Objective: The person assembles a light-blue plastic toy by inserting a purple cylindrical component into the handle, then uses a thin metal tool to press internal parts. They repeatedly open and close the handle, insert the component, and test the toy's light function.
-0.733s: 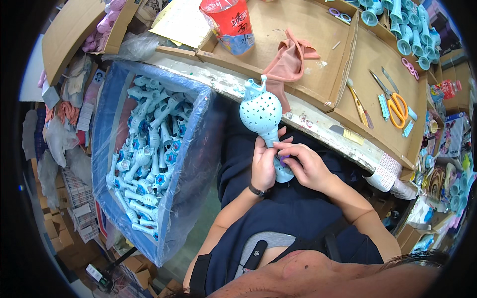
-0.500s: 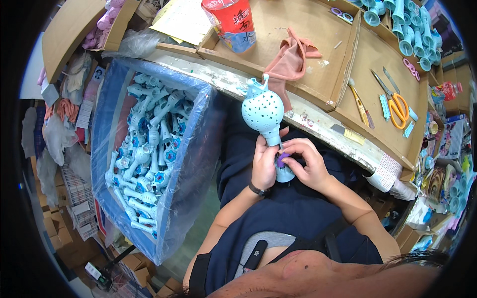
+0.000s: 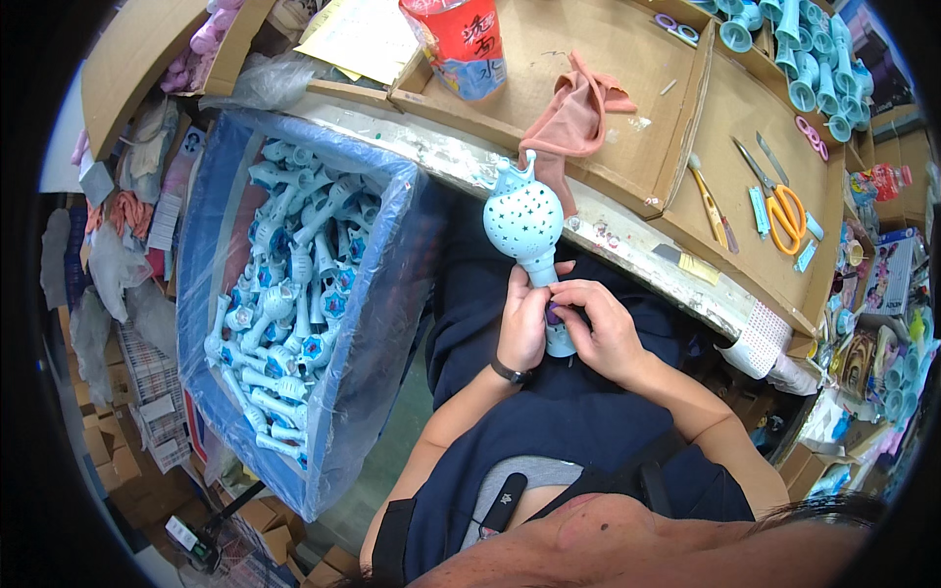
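A light-blue toy wand (image 3: pixel 524 220) points away from me over my lap, its round head dotted with star-shaped holes and topped by a crown. My left hand (image 3: pixel 522 328) is wrapped round its handle from the left. On the other side, my right hand (image 3: pixel 600 328) pinches a small purple piece (image 3: pixel 554 316) against the handle. Fingers hide most of that piece, and I cannot tell what it is. The handle's wider end (image 3: pixel 560 342) shows below my fingers.
At left stands a blue plastic-lined bin (image 3: pixel 368 323) of light-blue toy parts. Ahead, the workbench (image 3: pixel 470 162) carries cardboard trays, a pink cloth (image 3: pixel 573 113), a red tub (image 3: pixel 456 44), orange-handled scissors (image 3: pixel 784 216) and a brush (image 3: pixel 708 201). More light-blue parts (image 3: pixel 804 78) lie at far right.
The wand has turned a little, its crown swinging slightly right. My right fingers have closed over the purple piece, so less of it shows.
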A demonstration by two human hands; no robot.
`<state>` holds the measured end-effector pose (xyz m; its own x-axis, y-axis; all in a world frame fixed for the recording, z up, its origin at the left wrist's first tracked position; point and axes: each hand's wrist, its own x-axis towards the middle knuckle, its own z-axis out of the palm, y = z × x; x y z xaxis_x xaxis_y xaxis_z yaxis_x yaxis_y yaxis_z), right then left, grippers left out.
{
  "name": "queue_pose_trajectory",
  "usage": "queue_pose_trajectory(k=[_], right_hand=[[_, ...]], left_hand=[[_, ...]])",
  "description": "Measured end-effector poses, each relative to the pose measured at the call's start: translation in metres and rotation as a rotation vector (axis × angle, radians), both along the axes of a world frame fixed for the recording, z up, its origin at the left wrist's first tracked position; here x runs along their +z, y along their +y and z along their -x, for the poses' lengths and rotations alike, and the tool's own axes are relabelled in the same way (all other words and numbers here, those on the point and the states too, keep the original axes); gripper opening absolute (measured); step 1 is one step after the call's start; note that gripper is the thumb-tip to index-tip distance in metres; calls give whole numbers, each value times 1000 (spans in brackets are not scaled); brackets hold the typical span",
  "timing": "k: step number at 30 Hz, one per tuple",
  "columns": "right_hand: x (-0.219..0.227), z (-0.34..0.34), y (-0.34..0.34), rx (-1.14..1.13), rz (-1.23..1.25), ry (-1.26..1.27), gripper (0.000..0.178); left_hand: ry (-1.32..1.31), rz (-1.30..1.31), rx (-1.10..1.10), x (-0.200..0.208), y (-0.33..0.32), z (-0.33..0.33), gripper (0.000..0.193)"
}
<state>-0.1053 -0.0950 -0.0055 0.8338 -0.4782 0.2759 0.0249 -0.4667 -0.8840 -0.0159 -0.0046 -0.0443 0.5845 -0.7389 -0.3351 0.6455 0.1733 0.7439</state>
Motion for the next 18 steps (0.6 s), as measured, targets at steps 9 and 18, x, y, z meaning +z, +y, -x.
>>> queue_pose_trajectory(k=[9, 18], right_hand=[[-2, 2, -4, 0, 156, 23, 23], [-24, 6, -12, 64, 79, -41, 27]], left_hand=[[16, -35, -27, 6, 0, -1, 30], [166, 59, -72, 5, 5, 0, 36]])
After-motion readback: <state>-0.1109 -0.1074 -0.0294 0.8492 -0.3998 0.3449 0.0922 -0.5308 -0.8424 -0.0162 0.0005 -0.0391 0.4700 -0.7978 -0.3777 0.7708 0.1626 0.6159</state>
